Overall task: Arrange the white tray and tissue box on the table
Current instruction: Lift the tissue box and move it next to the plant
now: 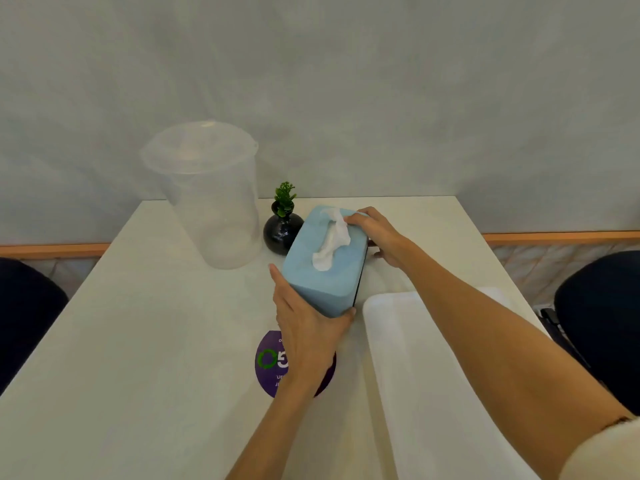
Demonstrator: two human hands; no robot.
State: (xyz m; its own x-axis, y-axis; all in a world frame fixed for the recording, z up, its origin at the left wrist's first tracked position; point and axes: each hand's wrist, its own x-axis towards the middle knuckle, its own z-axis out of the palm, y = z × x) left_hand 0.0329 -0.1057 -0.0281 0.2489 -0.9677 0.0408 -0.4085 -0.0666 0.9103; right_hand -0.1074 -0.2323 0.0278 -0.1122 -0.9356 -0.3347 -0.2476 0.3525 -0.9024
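Observation:
A light blue tissue box (322, 282) with a white tissue sticking out of its top stands in the middle of the white table (138, 341). My left hand (304, 327) grips its near end, fingers along the left side and thumb at the right corner. My right hand (377, 233) holds its far right end. The white tray (426, 393) lies flat at the right, under my right forearm, which hides part of it.
A tall clear plastic container (207, 199) with a lid stands at the back left. A small black vase with a green plant (282, 226) sits just behind the box. A round purple sticker (270, 362) lies under my left wrist. Dark chairs (602, 320) flank the table.

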